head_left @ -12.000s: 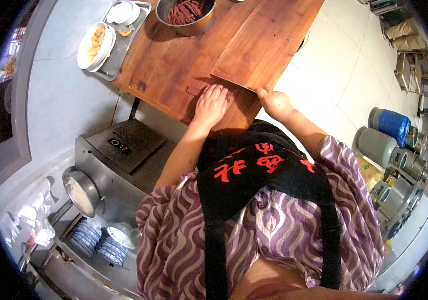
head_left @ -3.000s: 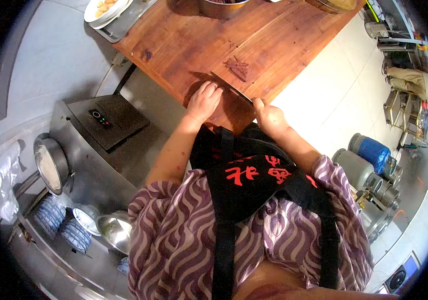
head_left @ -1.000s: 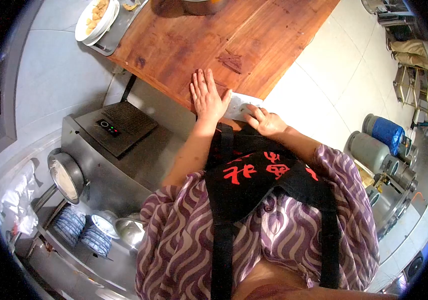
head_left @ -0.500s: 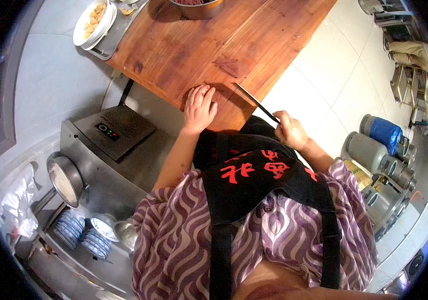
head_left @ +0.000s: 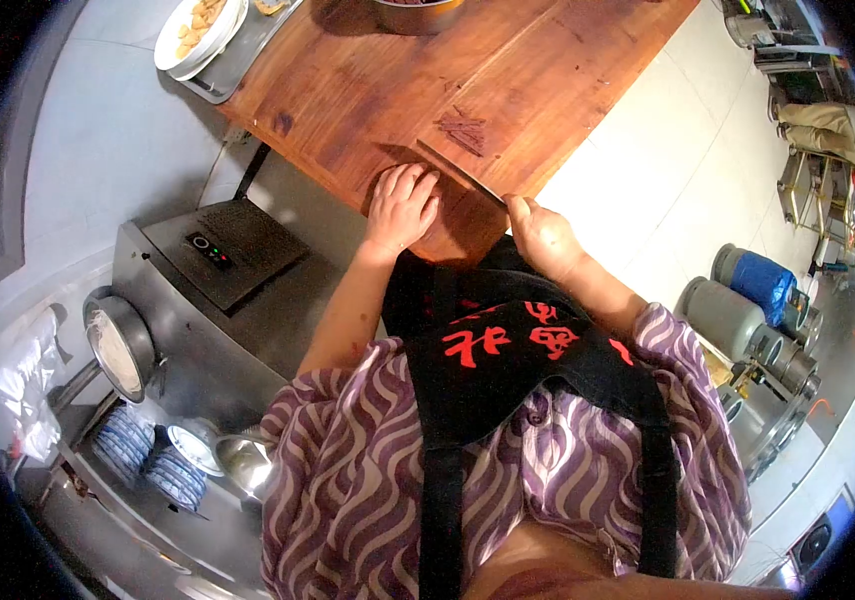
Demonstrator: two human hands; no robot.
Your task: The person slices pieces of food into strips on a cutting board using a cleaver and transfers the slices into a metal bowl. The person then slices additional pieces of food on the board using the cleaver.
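My right hand (head_left: 545, 236) is closed around the handle of a knife (head_left: 460, 174) at the table's near right edge. Its long thin blade points left and away from me, low over the wood, with the tip close to my left fingers. My left hand (head_left: 404, 208) presses on the near corner of the wooden table (head_left: 348, 75), fingers bent and held together. Under and beside those fingers lies a dark reddish-brown patch, partly hidden by hand and blade. Just beyond the blade is a small pile of thin dark strips (head_left: 464, 131).
A metal bowl (head_left: 418, 16) stands at the table's far side. White bowls with yellowish pieces (head_left: 200, 28) sit on a tray (head_left: 248, 60) at left. Below left is a steel appliance (head_left: 238, 255) with stacked blue-patterned bowls (head_left: 176, 478) nearby. Gas cylinders (head_left: 723, 315) stand at right.
My right hand has moved left and away from me, bringing the knife blade close to my left fingers. The dark strips now look more separated. My left hand stays in about the same place.
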